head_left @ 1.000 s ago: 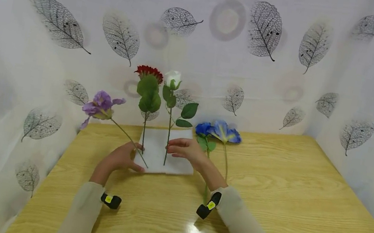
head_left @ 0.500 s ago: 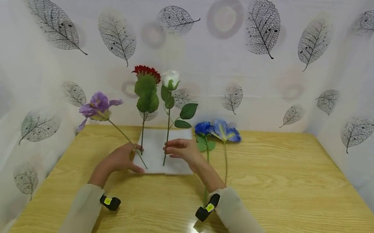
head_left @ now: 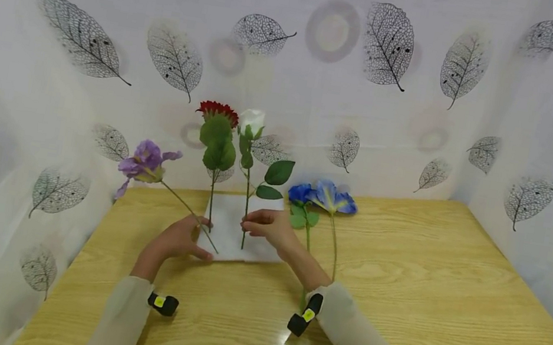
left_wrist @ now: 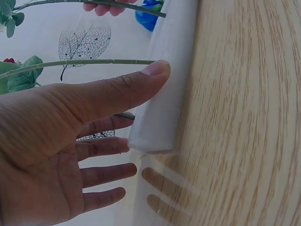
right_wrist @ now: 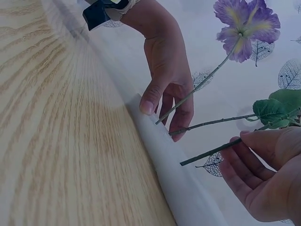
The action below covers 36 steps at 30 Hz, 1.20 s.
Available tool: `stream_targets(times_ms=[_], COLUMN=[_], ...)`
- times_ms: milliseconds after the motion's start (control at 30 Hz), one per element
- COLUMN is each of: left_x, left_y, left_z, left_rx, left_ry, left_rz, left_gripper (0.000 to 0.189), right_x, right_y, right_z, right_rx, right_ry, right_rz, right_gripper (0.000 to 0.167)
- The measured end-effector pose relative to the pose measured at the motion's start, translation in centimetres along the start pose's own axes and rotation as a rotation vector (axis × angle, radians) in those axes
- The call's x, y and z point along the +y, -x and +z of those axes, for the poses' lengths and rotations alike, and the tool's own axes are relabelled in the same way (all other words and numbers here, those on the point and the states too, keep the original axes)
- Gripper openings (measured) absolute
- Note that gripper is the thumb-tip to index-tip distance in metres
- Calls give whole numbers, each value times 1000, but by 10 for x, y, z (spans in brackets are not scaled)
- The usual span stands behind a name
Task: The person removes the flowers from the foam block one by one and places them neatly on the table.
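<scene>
In the head view, a white foam block lies on the table with several flowers at it. My left hand holds its left front corner, thumb on the front edge and fingers at the left side. My right hand pinches the stem of a white rose between thumb and fingers; the rose stands nearly upright, its lower stem end at the foam. Left of it stand a red flower and a purple iris leaning left. Whether the rose's stem end sits inside the foam, I cannot tell.
Just right of the block, a blue rose and a blue iris lie on the wooden table, partly behind my right forearm. A white curtain with leaf prints surrounds the table's back and sides.
The white rose tips slightly left and its side leaves sit a little lower, with my right hand still on the stem. My left hand stays at the block's corner.
</scene>
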<state>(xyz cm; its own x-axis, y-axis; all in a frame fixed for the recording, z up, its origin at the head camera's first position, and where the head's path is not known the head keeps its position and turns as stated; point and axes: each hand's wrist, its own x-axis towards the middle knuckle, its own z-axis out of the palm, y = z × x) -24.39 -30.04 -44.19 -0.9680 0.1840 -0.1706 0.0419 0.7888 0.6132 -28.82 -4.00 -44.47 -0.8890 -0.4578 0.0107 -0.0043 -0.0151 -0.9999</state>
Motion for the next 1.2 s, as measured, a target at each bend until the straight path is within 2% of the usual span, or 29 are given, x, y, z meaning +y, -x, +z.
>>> stream_targets(times_ms=[500,667,967,1200], left_x=[0,0,-1,-3], left_y=[0,-1,-2,-2], left_z=[0,0,2,2], left_rx=[-11,-13,-20,-7], left_ry=[-11,-9,2,7], left_rz=[7,-4,-23,-12], left_gripper=[84,84,86,84], right_x=[2,2,-1,-3], right_y=[1,0,2,2], right_z=[3,2,0,-1], right_rx=[64,62,46,57], right_ry=[-10,-16,-24,-32], right_rz=[-46,-74,-69,-85], right_gripper=[23,22,24,25])
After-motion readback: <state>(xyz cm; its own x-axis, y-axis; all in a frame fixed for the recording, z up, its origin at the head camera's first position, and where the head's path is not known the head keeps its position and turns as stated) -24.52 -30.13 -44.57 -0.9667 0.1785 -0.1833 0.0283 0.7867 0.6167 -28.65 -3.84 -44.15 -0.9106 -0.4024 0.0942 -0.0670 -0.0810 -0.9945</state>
